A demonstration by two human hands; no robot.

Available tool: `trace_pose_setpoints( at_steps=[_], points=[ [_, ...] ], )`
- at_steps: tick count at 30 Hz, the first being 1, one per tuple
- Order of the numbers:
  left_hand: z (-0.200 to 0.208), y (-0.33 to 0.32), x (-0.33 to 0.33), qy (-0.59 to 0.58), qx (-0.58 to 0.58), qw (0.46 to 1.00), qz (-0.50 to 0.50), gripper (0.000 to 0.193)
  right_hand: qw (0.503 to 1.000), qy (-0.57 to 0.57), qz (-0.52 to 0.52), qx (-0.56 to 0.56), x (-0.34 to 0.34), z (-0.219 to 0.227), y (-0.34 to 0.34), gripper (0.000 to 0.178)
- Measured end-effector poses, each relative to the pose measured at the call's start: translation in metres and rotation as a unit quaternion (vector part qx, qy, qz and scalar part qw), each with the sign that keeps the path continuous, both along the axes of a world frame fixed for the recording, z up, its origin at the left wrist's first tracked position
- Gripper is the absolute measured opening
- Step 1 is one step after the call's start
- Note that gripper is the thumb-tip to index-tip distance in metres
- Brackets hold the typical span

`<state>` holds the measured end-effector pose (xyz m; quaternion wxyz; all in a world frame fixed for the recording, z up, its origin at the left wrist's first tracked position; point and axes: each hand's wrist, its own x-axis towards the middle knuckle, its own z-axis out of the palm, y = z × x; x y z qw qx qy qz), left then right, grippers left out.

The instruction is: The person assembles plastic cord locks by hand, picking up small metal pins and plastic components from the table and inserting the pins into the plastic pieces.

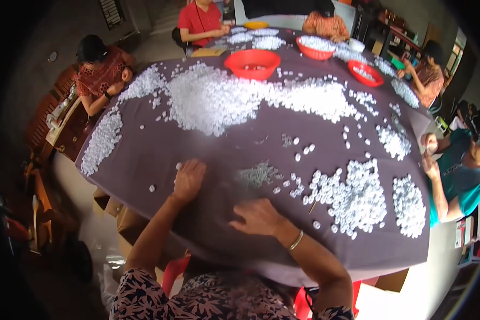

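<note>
My left hand (189,180) is low over the dark tablecloth (144,154), back up, its fingers stretched forward. One small white piece (178,166), rounded and bead-like, touches or lies close beside its outer edge; the palm side is hidden. To the right, my right hand (257,216) points left with thumb and fingers apart, nothing visible between them. A metal bangle (296,240) circles that wrist. Beyond this hand sits a small heap of clear or greyish little parts (258,174). A large pile of white pieces (357,197) lies to its right.
A big white heap (213,98) spreads across the table's middle. Red baskets (252,64) stand on the far side. Several co-workers sit around the edge, one in teal (458,181) at the right. A thin stick (312,207) lies by the right pile.
</note>
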<state>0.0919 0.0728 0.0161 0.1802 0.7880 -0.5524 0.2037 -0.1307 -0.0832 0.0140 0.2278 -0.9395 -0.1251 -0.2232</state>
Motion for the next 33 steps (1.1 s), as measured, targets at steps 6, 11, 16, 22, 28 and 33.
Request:
trace_pose_setpoints(
  at_steps=[6, 11, 16, 22, 28, 33],
  points=[
    [-0.007, 0.016, 0.013, 0.056, -0.019, 0.998, 0.006, 0.008, 0.999, 0.03, -0.001, 0.033, 0.002, 0.004, -0.005, 0.031],
    [-0.014, 0.025, 0.039, 0.0, -0.042, 0.999, -0.028, 0.008, 0.999, 0.031, -0.01, 0.022, 0.003, 0.009, -0.004, 0.03],
    [0.017, 0.006, 0.014, 0.013, -0.029, 0.999, -0.008, 0.009, 0.999, 0.02, -0.002, 0.044, 0.013, 0.001, -0.01, 0.031],
    [0.027, -0.058, -0.054, 0.221, -0.185, 0.948, -0.133, 0.004, 0.999, -0.004, -0.007, 0.044, 0.006, -0.002, -0.009, 0.03],
    [-0.012, -0.072, -0.059, 0.567, -0.303, 0.765, -0.01, 0.008, 0.994, -0.06, -0.04, 0.081, 0.006, 0.004, -0.012, 0.025],
    [-0.018, -0.07, -0.055, 0.586, -0.322, 0.743, -0.015, 0.012, 0.967, -0.194, -0.114, 0.118, 0.004, 0.009, -0.047, 0.027]
  ],
)
